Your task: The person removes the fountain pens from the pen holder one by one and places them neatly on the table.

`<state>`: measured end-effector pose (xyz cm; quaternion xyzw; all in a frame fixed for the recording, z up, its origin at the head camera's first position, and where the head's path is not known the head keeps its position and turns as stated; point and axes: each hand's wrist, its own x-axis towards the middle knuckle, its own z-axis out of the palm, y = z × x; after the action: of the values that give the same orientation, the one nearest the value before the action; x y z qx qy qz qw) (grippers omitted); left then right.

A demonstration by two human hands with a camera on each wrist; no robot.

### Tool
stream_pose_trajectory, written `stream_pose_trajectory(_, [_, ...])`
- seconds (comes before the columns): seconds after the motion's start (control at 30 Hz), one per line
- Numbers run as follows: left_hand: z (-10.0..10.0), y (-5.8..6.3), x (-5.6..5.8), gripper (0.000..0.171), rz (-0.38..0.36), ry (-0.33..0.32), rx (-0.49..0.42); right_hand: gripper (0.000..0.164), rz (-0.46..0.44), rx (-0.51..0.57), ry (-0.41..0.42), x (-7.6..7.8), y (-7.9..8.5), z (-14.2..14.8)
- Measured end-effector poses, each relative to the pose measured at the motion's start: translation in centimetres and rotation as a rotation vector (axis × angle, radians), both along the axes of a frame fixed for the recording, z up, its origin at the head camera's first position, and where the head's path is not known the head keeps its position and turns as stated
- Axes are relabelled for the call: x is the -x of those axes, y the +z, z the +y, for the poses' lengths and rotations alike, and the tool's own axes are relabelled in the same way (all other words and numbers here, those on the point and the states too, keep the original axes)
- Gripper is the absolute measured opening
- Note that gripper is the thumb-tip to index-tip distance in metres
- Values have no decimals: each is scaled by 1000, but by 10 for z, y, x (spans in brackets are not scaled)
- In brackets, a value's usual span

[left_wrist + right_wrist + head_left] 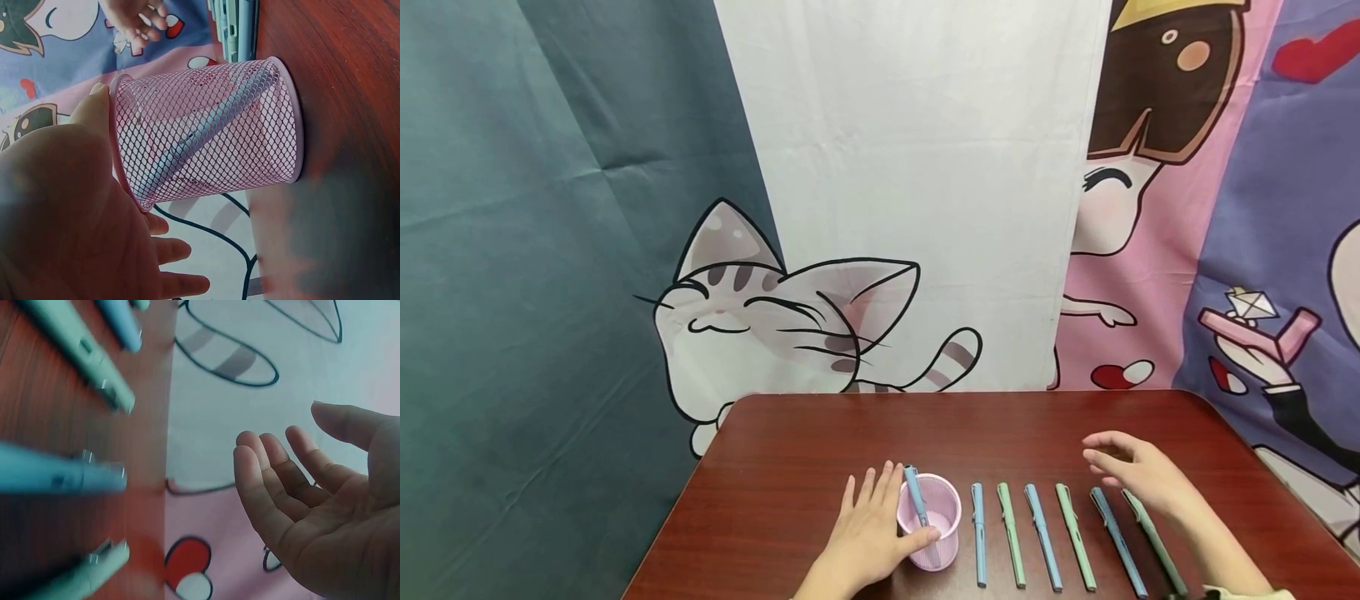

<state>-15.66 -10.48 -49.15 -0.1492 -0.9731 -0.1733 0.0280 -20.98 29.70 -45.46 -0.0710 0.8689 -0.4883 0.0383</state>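
My left hand [868, 533] rests against a pink mesh pen cup [947, 518], fingers straight and spread on its left side, the thumb across the near rim. Inside the cup a blue pen [916, 495] leans toward the far left rim; in the left wrist view its slanted shape [212, 128] shows through the mesh. My right hand [1138, 475] hovers over the far ends of the rightmost pens, a blue pen [1118, 542] and a green pen [1153, 540]. Its fingers are loosely bent with nothing between them, as the right wrist view confirms.
Left of those two lie more pens in a row, alternating blue [979, 533] and green [1011, 533], on the reddish-brown table [820, 433]. Behind the table's far edge hangs a cartoon-printed cloth [925, 167].
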Motion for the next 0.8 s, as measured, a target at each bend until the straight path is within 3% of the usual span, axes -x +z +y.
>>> stream_pose_trajectory(0.33, [0,1,0,103,9,0,3,43,14,129,51,-2,7,-46])
stream_pose_trajectory(0.63, [0,0,0,104,28,2,13,42,-3,222,77,1,2,-77])
stream_pose_trajectory(0.8, [1,0,-1,102,33,2,9,40,46,260,149,4,-1,-90])
